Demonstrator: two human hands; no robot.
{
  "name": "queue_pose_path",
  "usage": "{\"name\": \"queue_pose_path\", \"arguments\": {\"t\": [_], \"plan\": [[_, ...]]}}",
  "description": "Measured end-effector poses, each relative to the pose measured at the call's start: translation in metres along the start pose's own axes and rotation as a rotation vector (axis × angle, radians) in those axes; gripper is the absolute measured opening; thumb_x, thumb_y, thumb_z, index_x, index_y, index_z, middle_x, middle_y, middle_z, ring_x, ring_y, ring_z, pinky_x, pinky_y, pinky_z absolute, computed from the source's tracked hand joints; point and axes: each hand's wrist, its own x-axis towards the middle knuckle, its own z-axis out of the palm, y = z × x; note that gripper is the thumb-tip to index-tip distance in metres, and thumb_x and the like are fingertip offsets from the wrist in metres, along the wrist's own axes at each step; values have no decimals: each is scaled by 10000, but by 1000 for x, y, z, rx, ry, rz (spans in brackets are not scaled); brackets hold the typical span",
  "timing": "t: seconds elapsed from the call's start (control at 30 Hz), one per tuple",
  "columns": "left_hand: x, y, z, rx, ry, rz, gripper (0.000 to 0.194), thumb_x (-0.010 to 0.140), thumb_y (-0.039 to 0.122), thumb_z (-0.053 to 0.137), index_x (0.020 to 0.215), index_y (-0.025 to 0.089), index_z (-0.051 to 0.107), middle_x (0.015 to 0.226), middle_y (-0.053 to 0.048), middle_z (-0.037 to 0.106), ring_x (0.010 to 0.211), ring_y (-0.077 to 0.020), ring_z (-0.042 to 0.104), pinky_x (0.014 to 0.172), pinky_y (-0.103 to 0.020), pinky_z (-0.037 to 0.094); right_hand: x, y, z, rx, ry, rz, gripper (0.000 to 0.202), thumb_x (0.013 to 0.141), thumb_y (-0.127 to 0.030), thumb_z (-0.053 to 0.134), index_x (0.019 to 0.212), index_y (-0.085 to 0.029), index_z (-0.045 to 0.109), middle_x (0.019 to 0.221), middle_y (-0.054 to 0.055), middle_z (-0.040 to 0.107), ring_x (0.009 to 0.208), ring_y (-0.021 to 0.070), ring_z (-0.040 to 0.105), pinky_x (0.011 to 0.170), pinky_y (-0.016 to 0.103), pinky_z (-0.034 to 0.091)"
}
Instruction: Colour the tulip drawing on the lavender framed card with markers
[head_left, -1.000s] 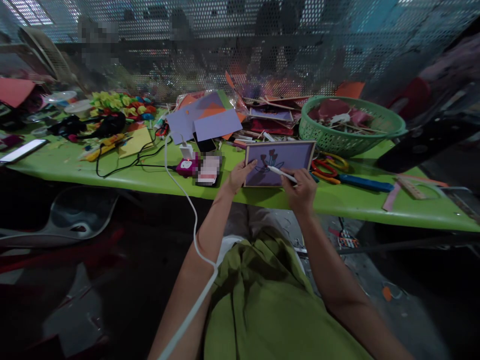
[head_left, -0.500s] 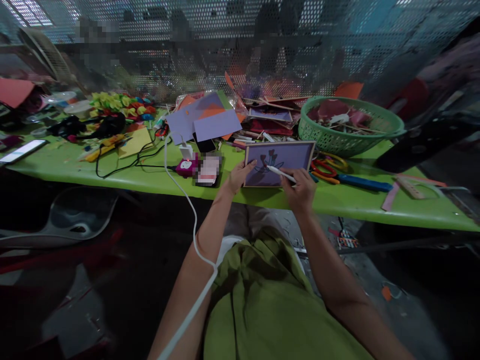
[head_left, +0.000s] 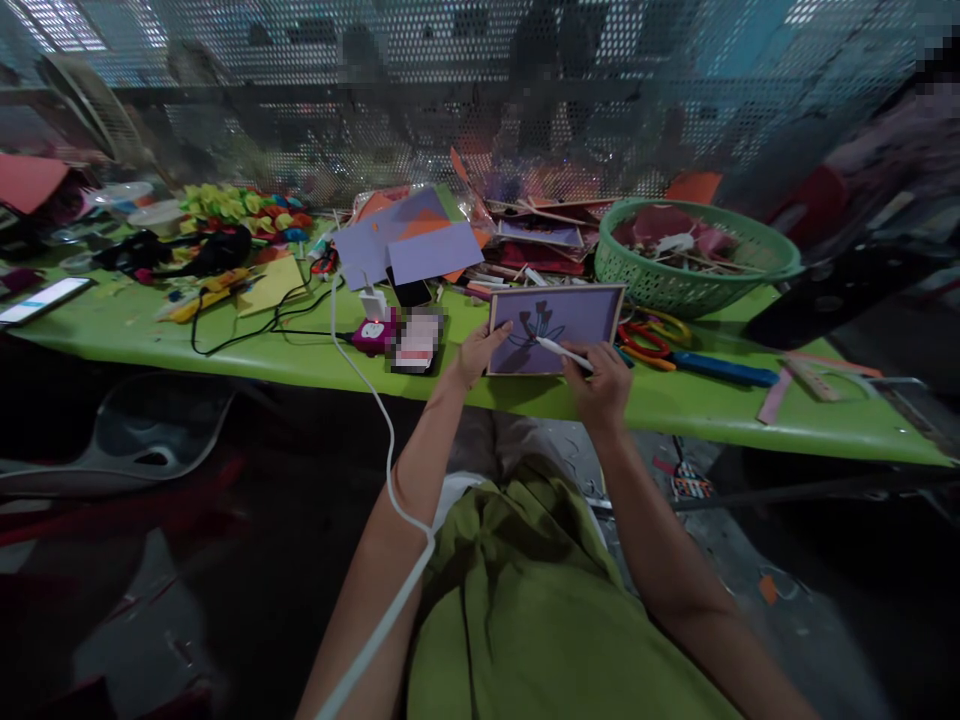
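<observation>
A framed purple panel (head_left: 581,312) with a light wooden rim stands tilted at the table's front edge. Dark flower shapes on curved stems (head_left: 538,322) show on its face. My left hand (head_left: 481,354) grips the panel's left side, thumb over the front. In my right hand (head_left: 604,380) is a white pen (head_left: 564,350), held like a writing tool, its tip at the lower part of the stems. Whether the tip touches the surface I cannot tell.
A green basket (head_left: 675,285) of scraps stands behind on the right, with orange-handled scissors (head_left: 645,340) and a blue-handled tool (head_left: 724,368) before it. Left lie a phone (head_left: 417,340), a magenta power adapter (head_left: 373,333) and purple paper (head_left: 435,253). A white cable (head_left: 390,450) crosses my left arm.
The pen tip has shifted slightly down and right on the panel. My left hand keeps its hold, and the view has turned a little.
</observation>
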Motion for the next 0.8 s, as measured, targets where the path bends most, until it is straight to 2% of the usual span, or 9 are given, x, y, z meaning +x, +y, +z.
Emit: {"name": "queue_pose_path", "arguments": {"t": [0.23,0.43,0.63,0.8], "plan": [[5,-5,-6,41,-14,58,404,644,435,990,921,200,813,926,1,815,875,-160,716,940,-316,548,0,-1,-3,-3,-15,9,93,954,-231,655,936,-248,745,837,44,777,749,235,680,696,364,528],[9,-8,-9,61,-1,37,376,702,420,962,969,198,816,939,-5,804,928,-187,727,938,-338,527,-2,2,-4,-33,-47,55,100,947,-238,643,931,-254,740,847,52,777,771,247,692,718,379,542],[8,-7,-9,35,-42,47,435,666,448,987,974,196,813,933,-27,814,958,-226,748,970,-378,558,-1,1,-1,-24,-10,4,93,962,-249,648,937,-251,737,852,54,787,752,238,691,698,369,540],[8,-7,-10,-14,-35,11,414,714,402,962,1033,190,805,932,-37,816,1056,-254,757,1000,-385,552,-1,1,-1,-40,-12,5,97,963,-253,643,926,-250,733,843,53,784,750,237,690,695,369,540]]}}
